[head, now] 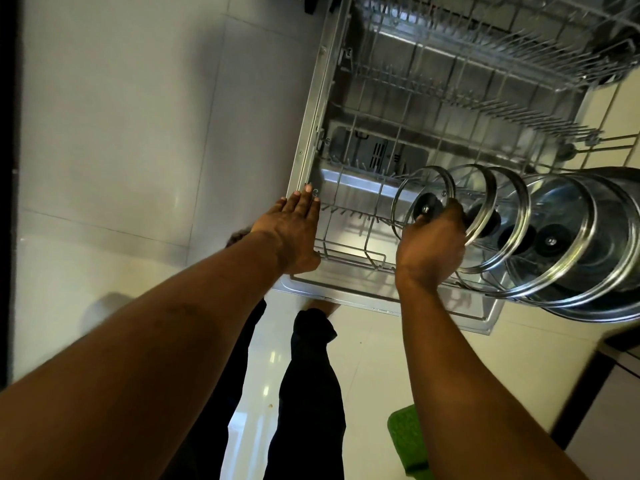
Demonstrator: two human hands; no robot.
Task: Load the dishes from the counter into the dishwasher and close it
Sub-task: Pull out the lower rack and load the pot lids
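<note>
While the left hand [298, 233] lies flat, fingers straight, on the lower rack's [353, 259] left edge, the right hand [431, 244] grasps a glass lid [420, 185] standing on edge in that rack; further lids [561, 233] stand in a row just right of the grip.

- Lower rack [349, 258]: wire basket, pulled out over the open dishwasher door [381, 301], which lies flat beneath it.
- Left half of the rack: bare tines only.
- Right half: a row of glass lids [561, 216] standing on edge, with metal rims and black knobs. The nearest lid [423, 183] is the smallest and they get bigger toward the right.
- Far right, behind the lids: a large metal vessel [620, 181], cut off by the frame edge.
- Upper rack [540, 39]: wire, extended above. There's a dark item at its right corner, can't tell what.
- Floor [374, 375]: glossy light tiles, with a green mat [408, 441] lying on them at lower right.
</note>
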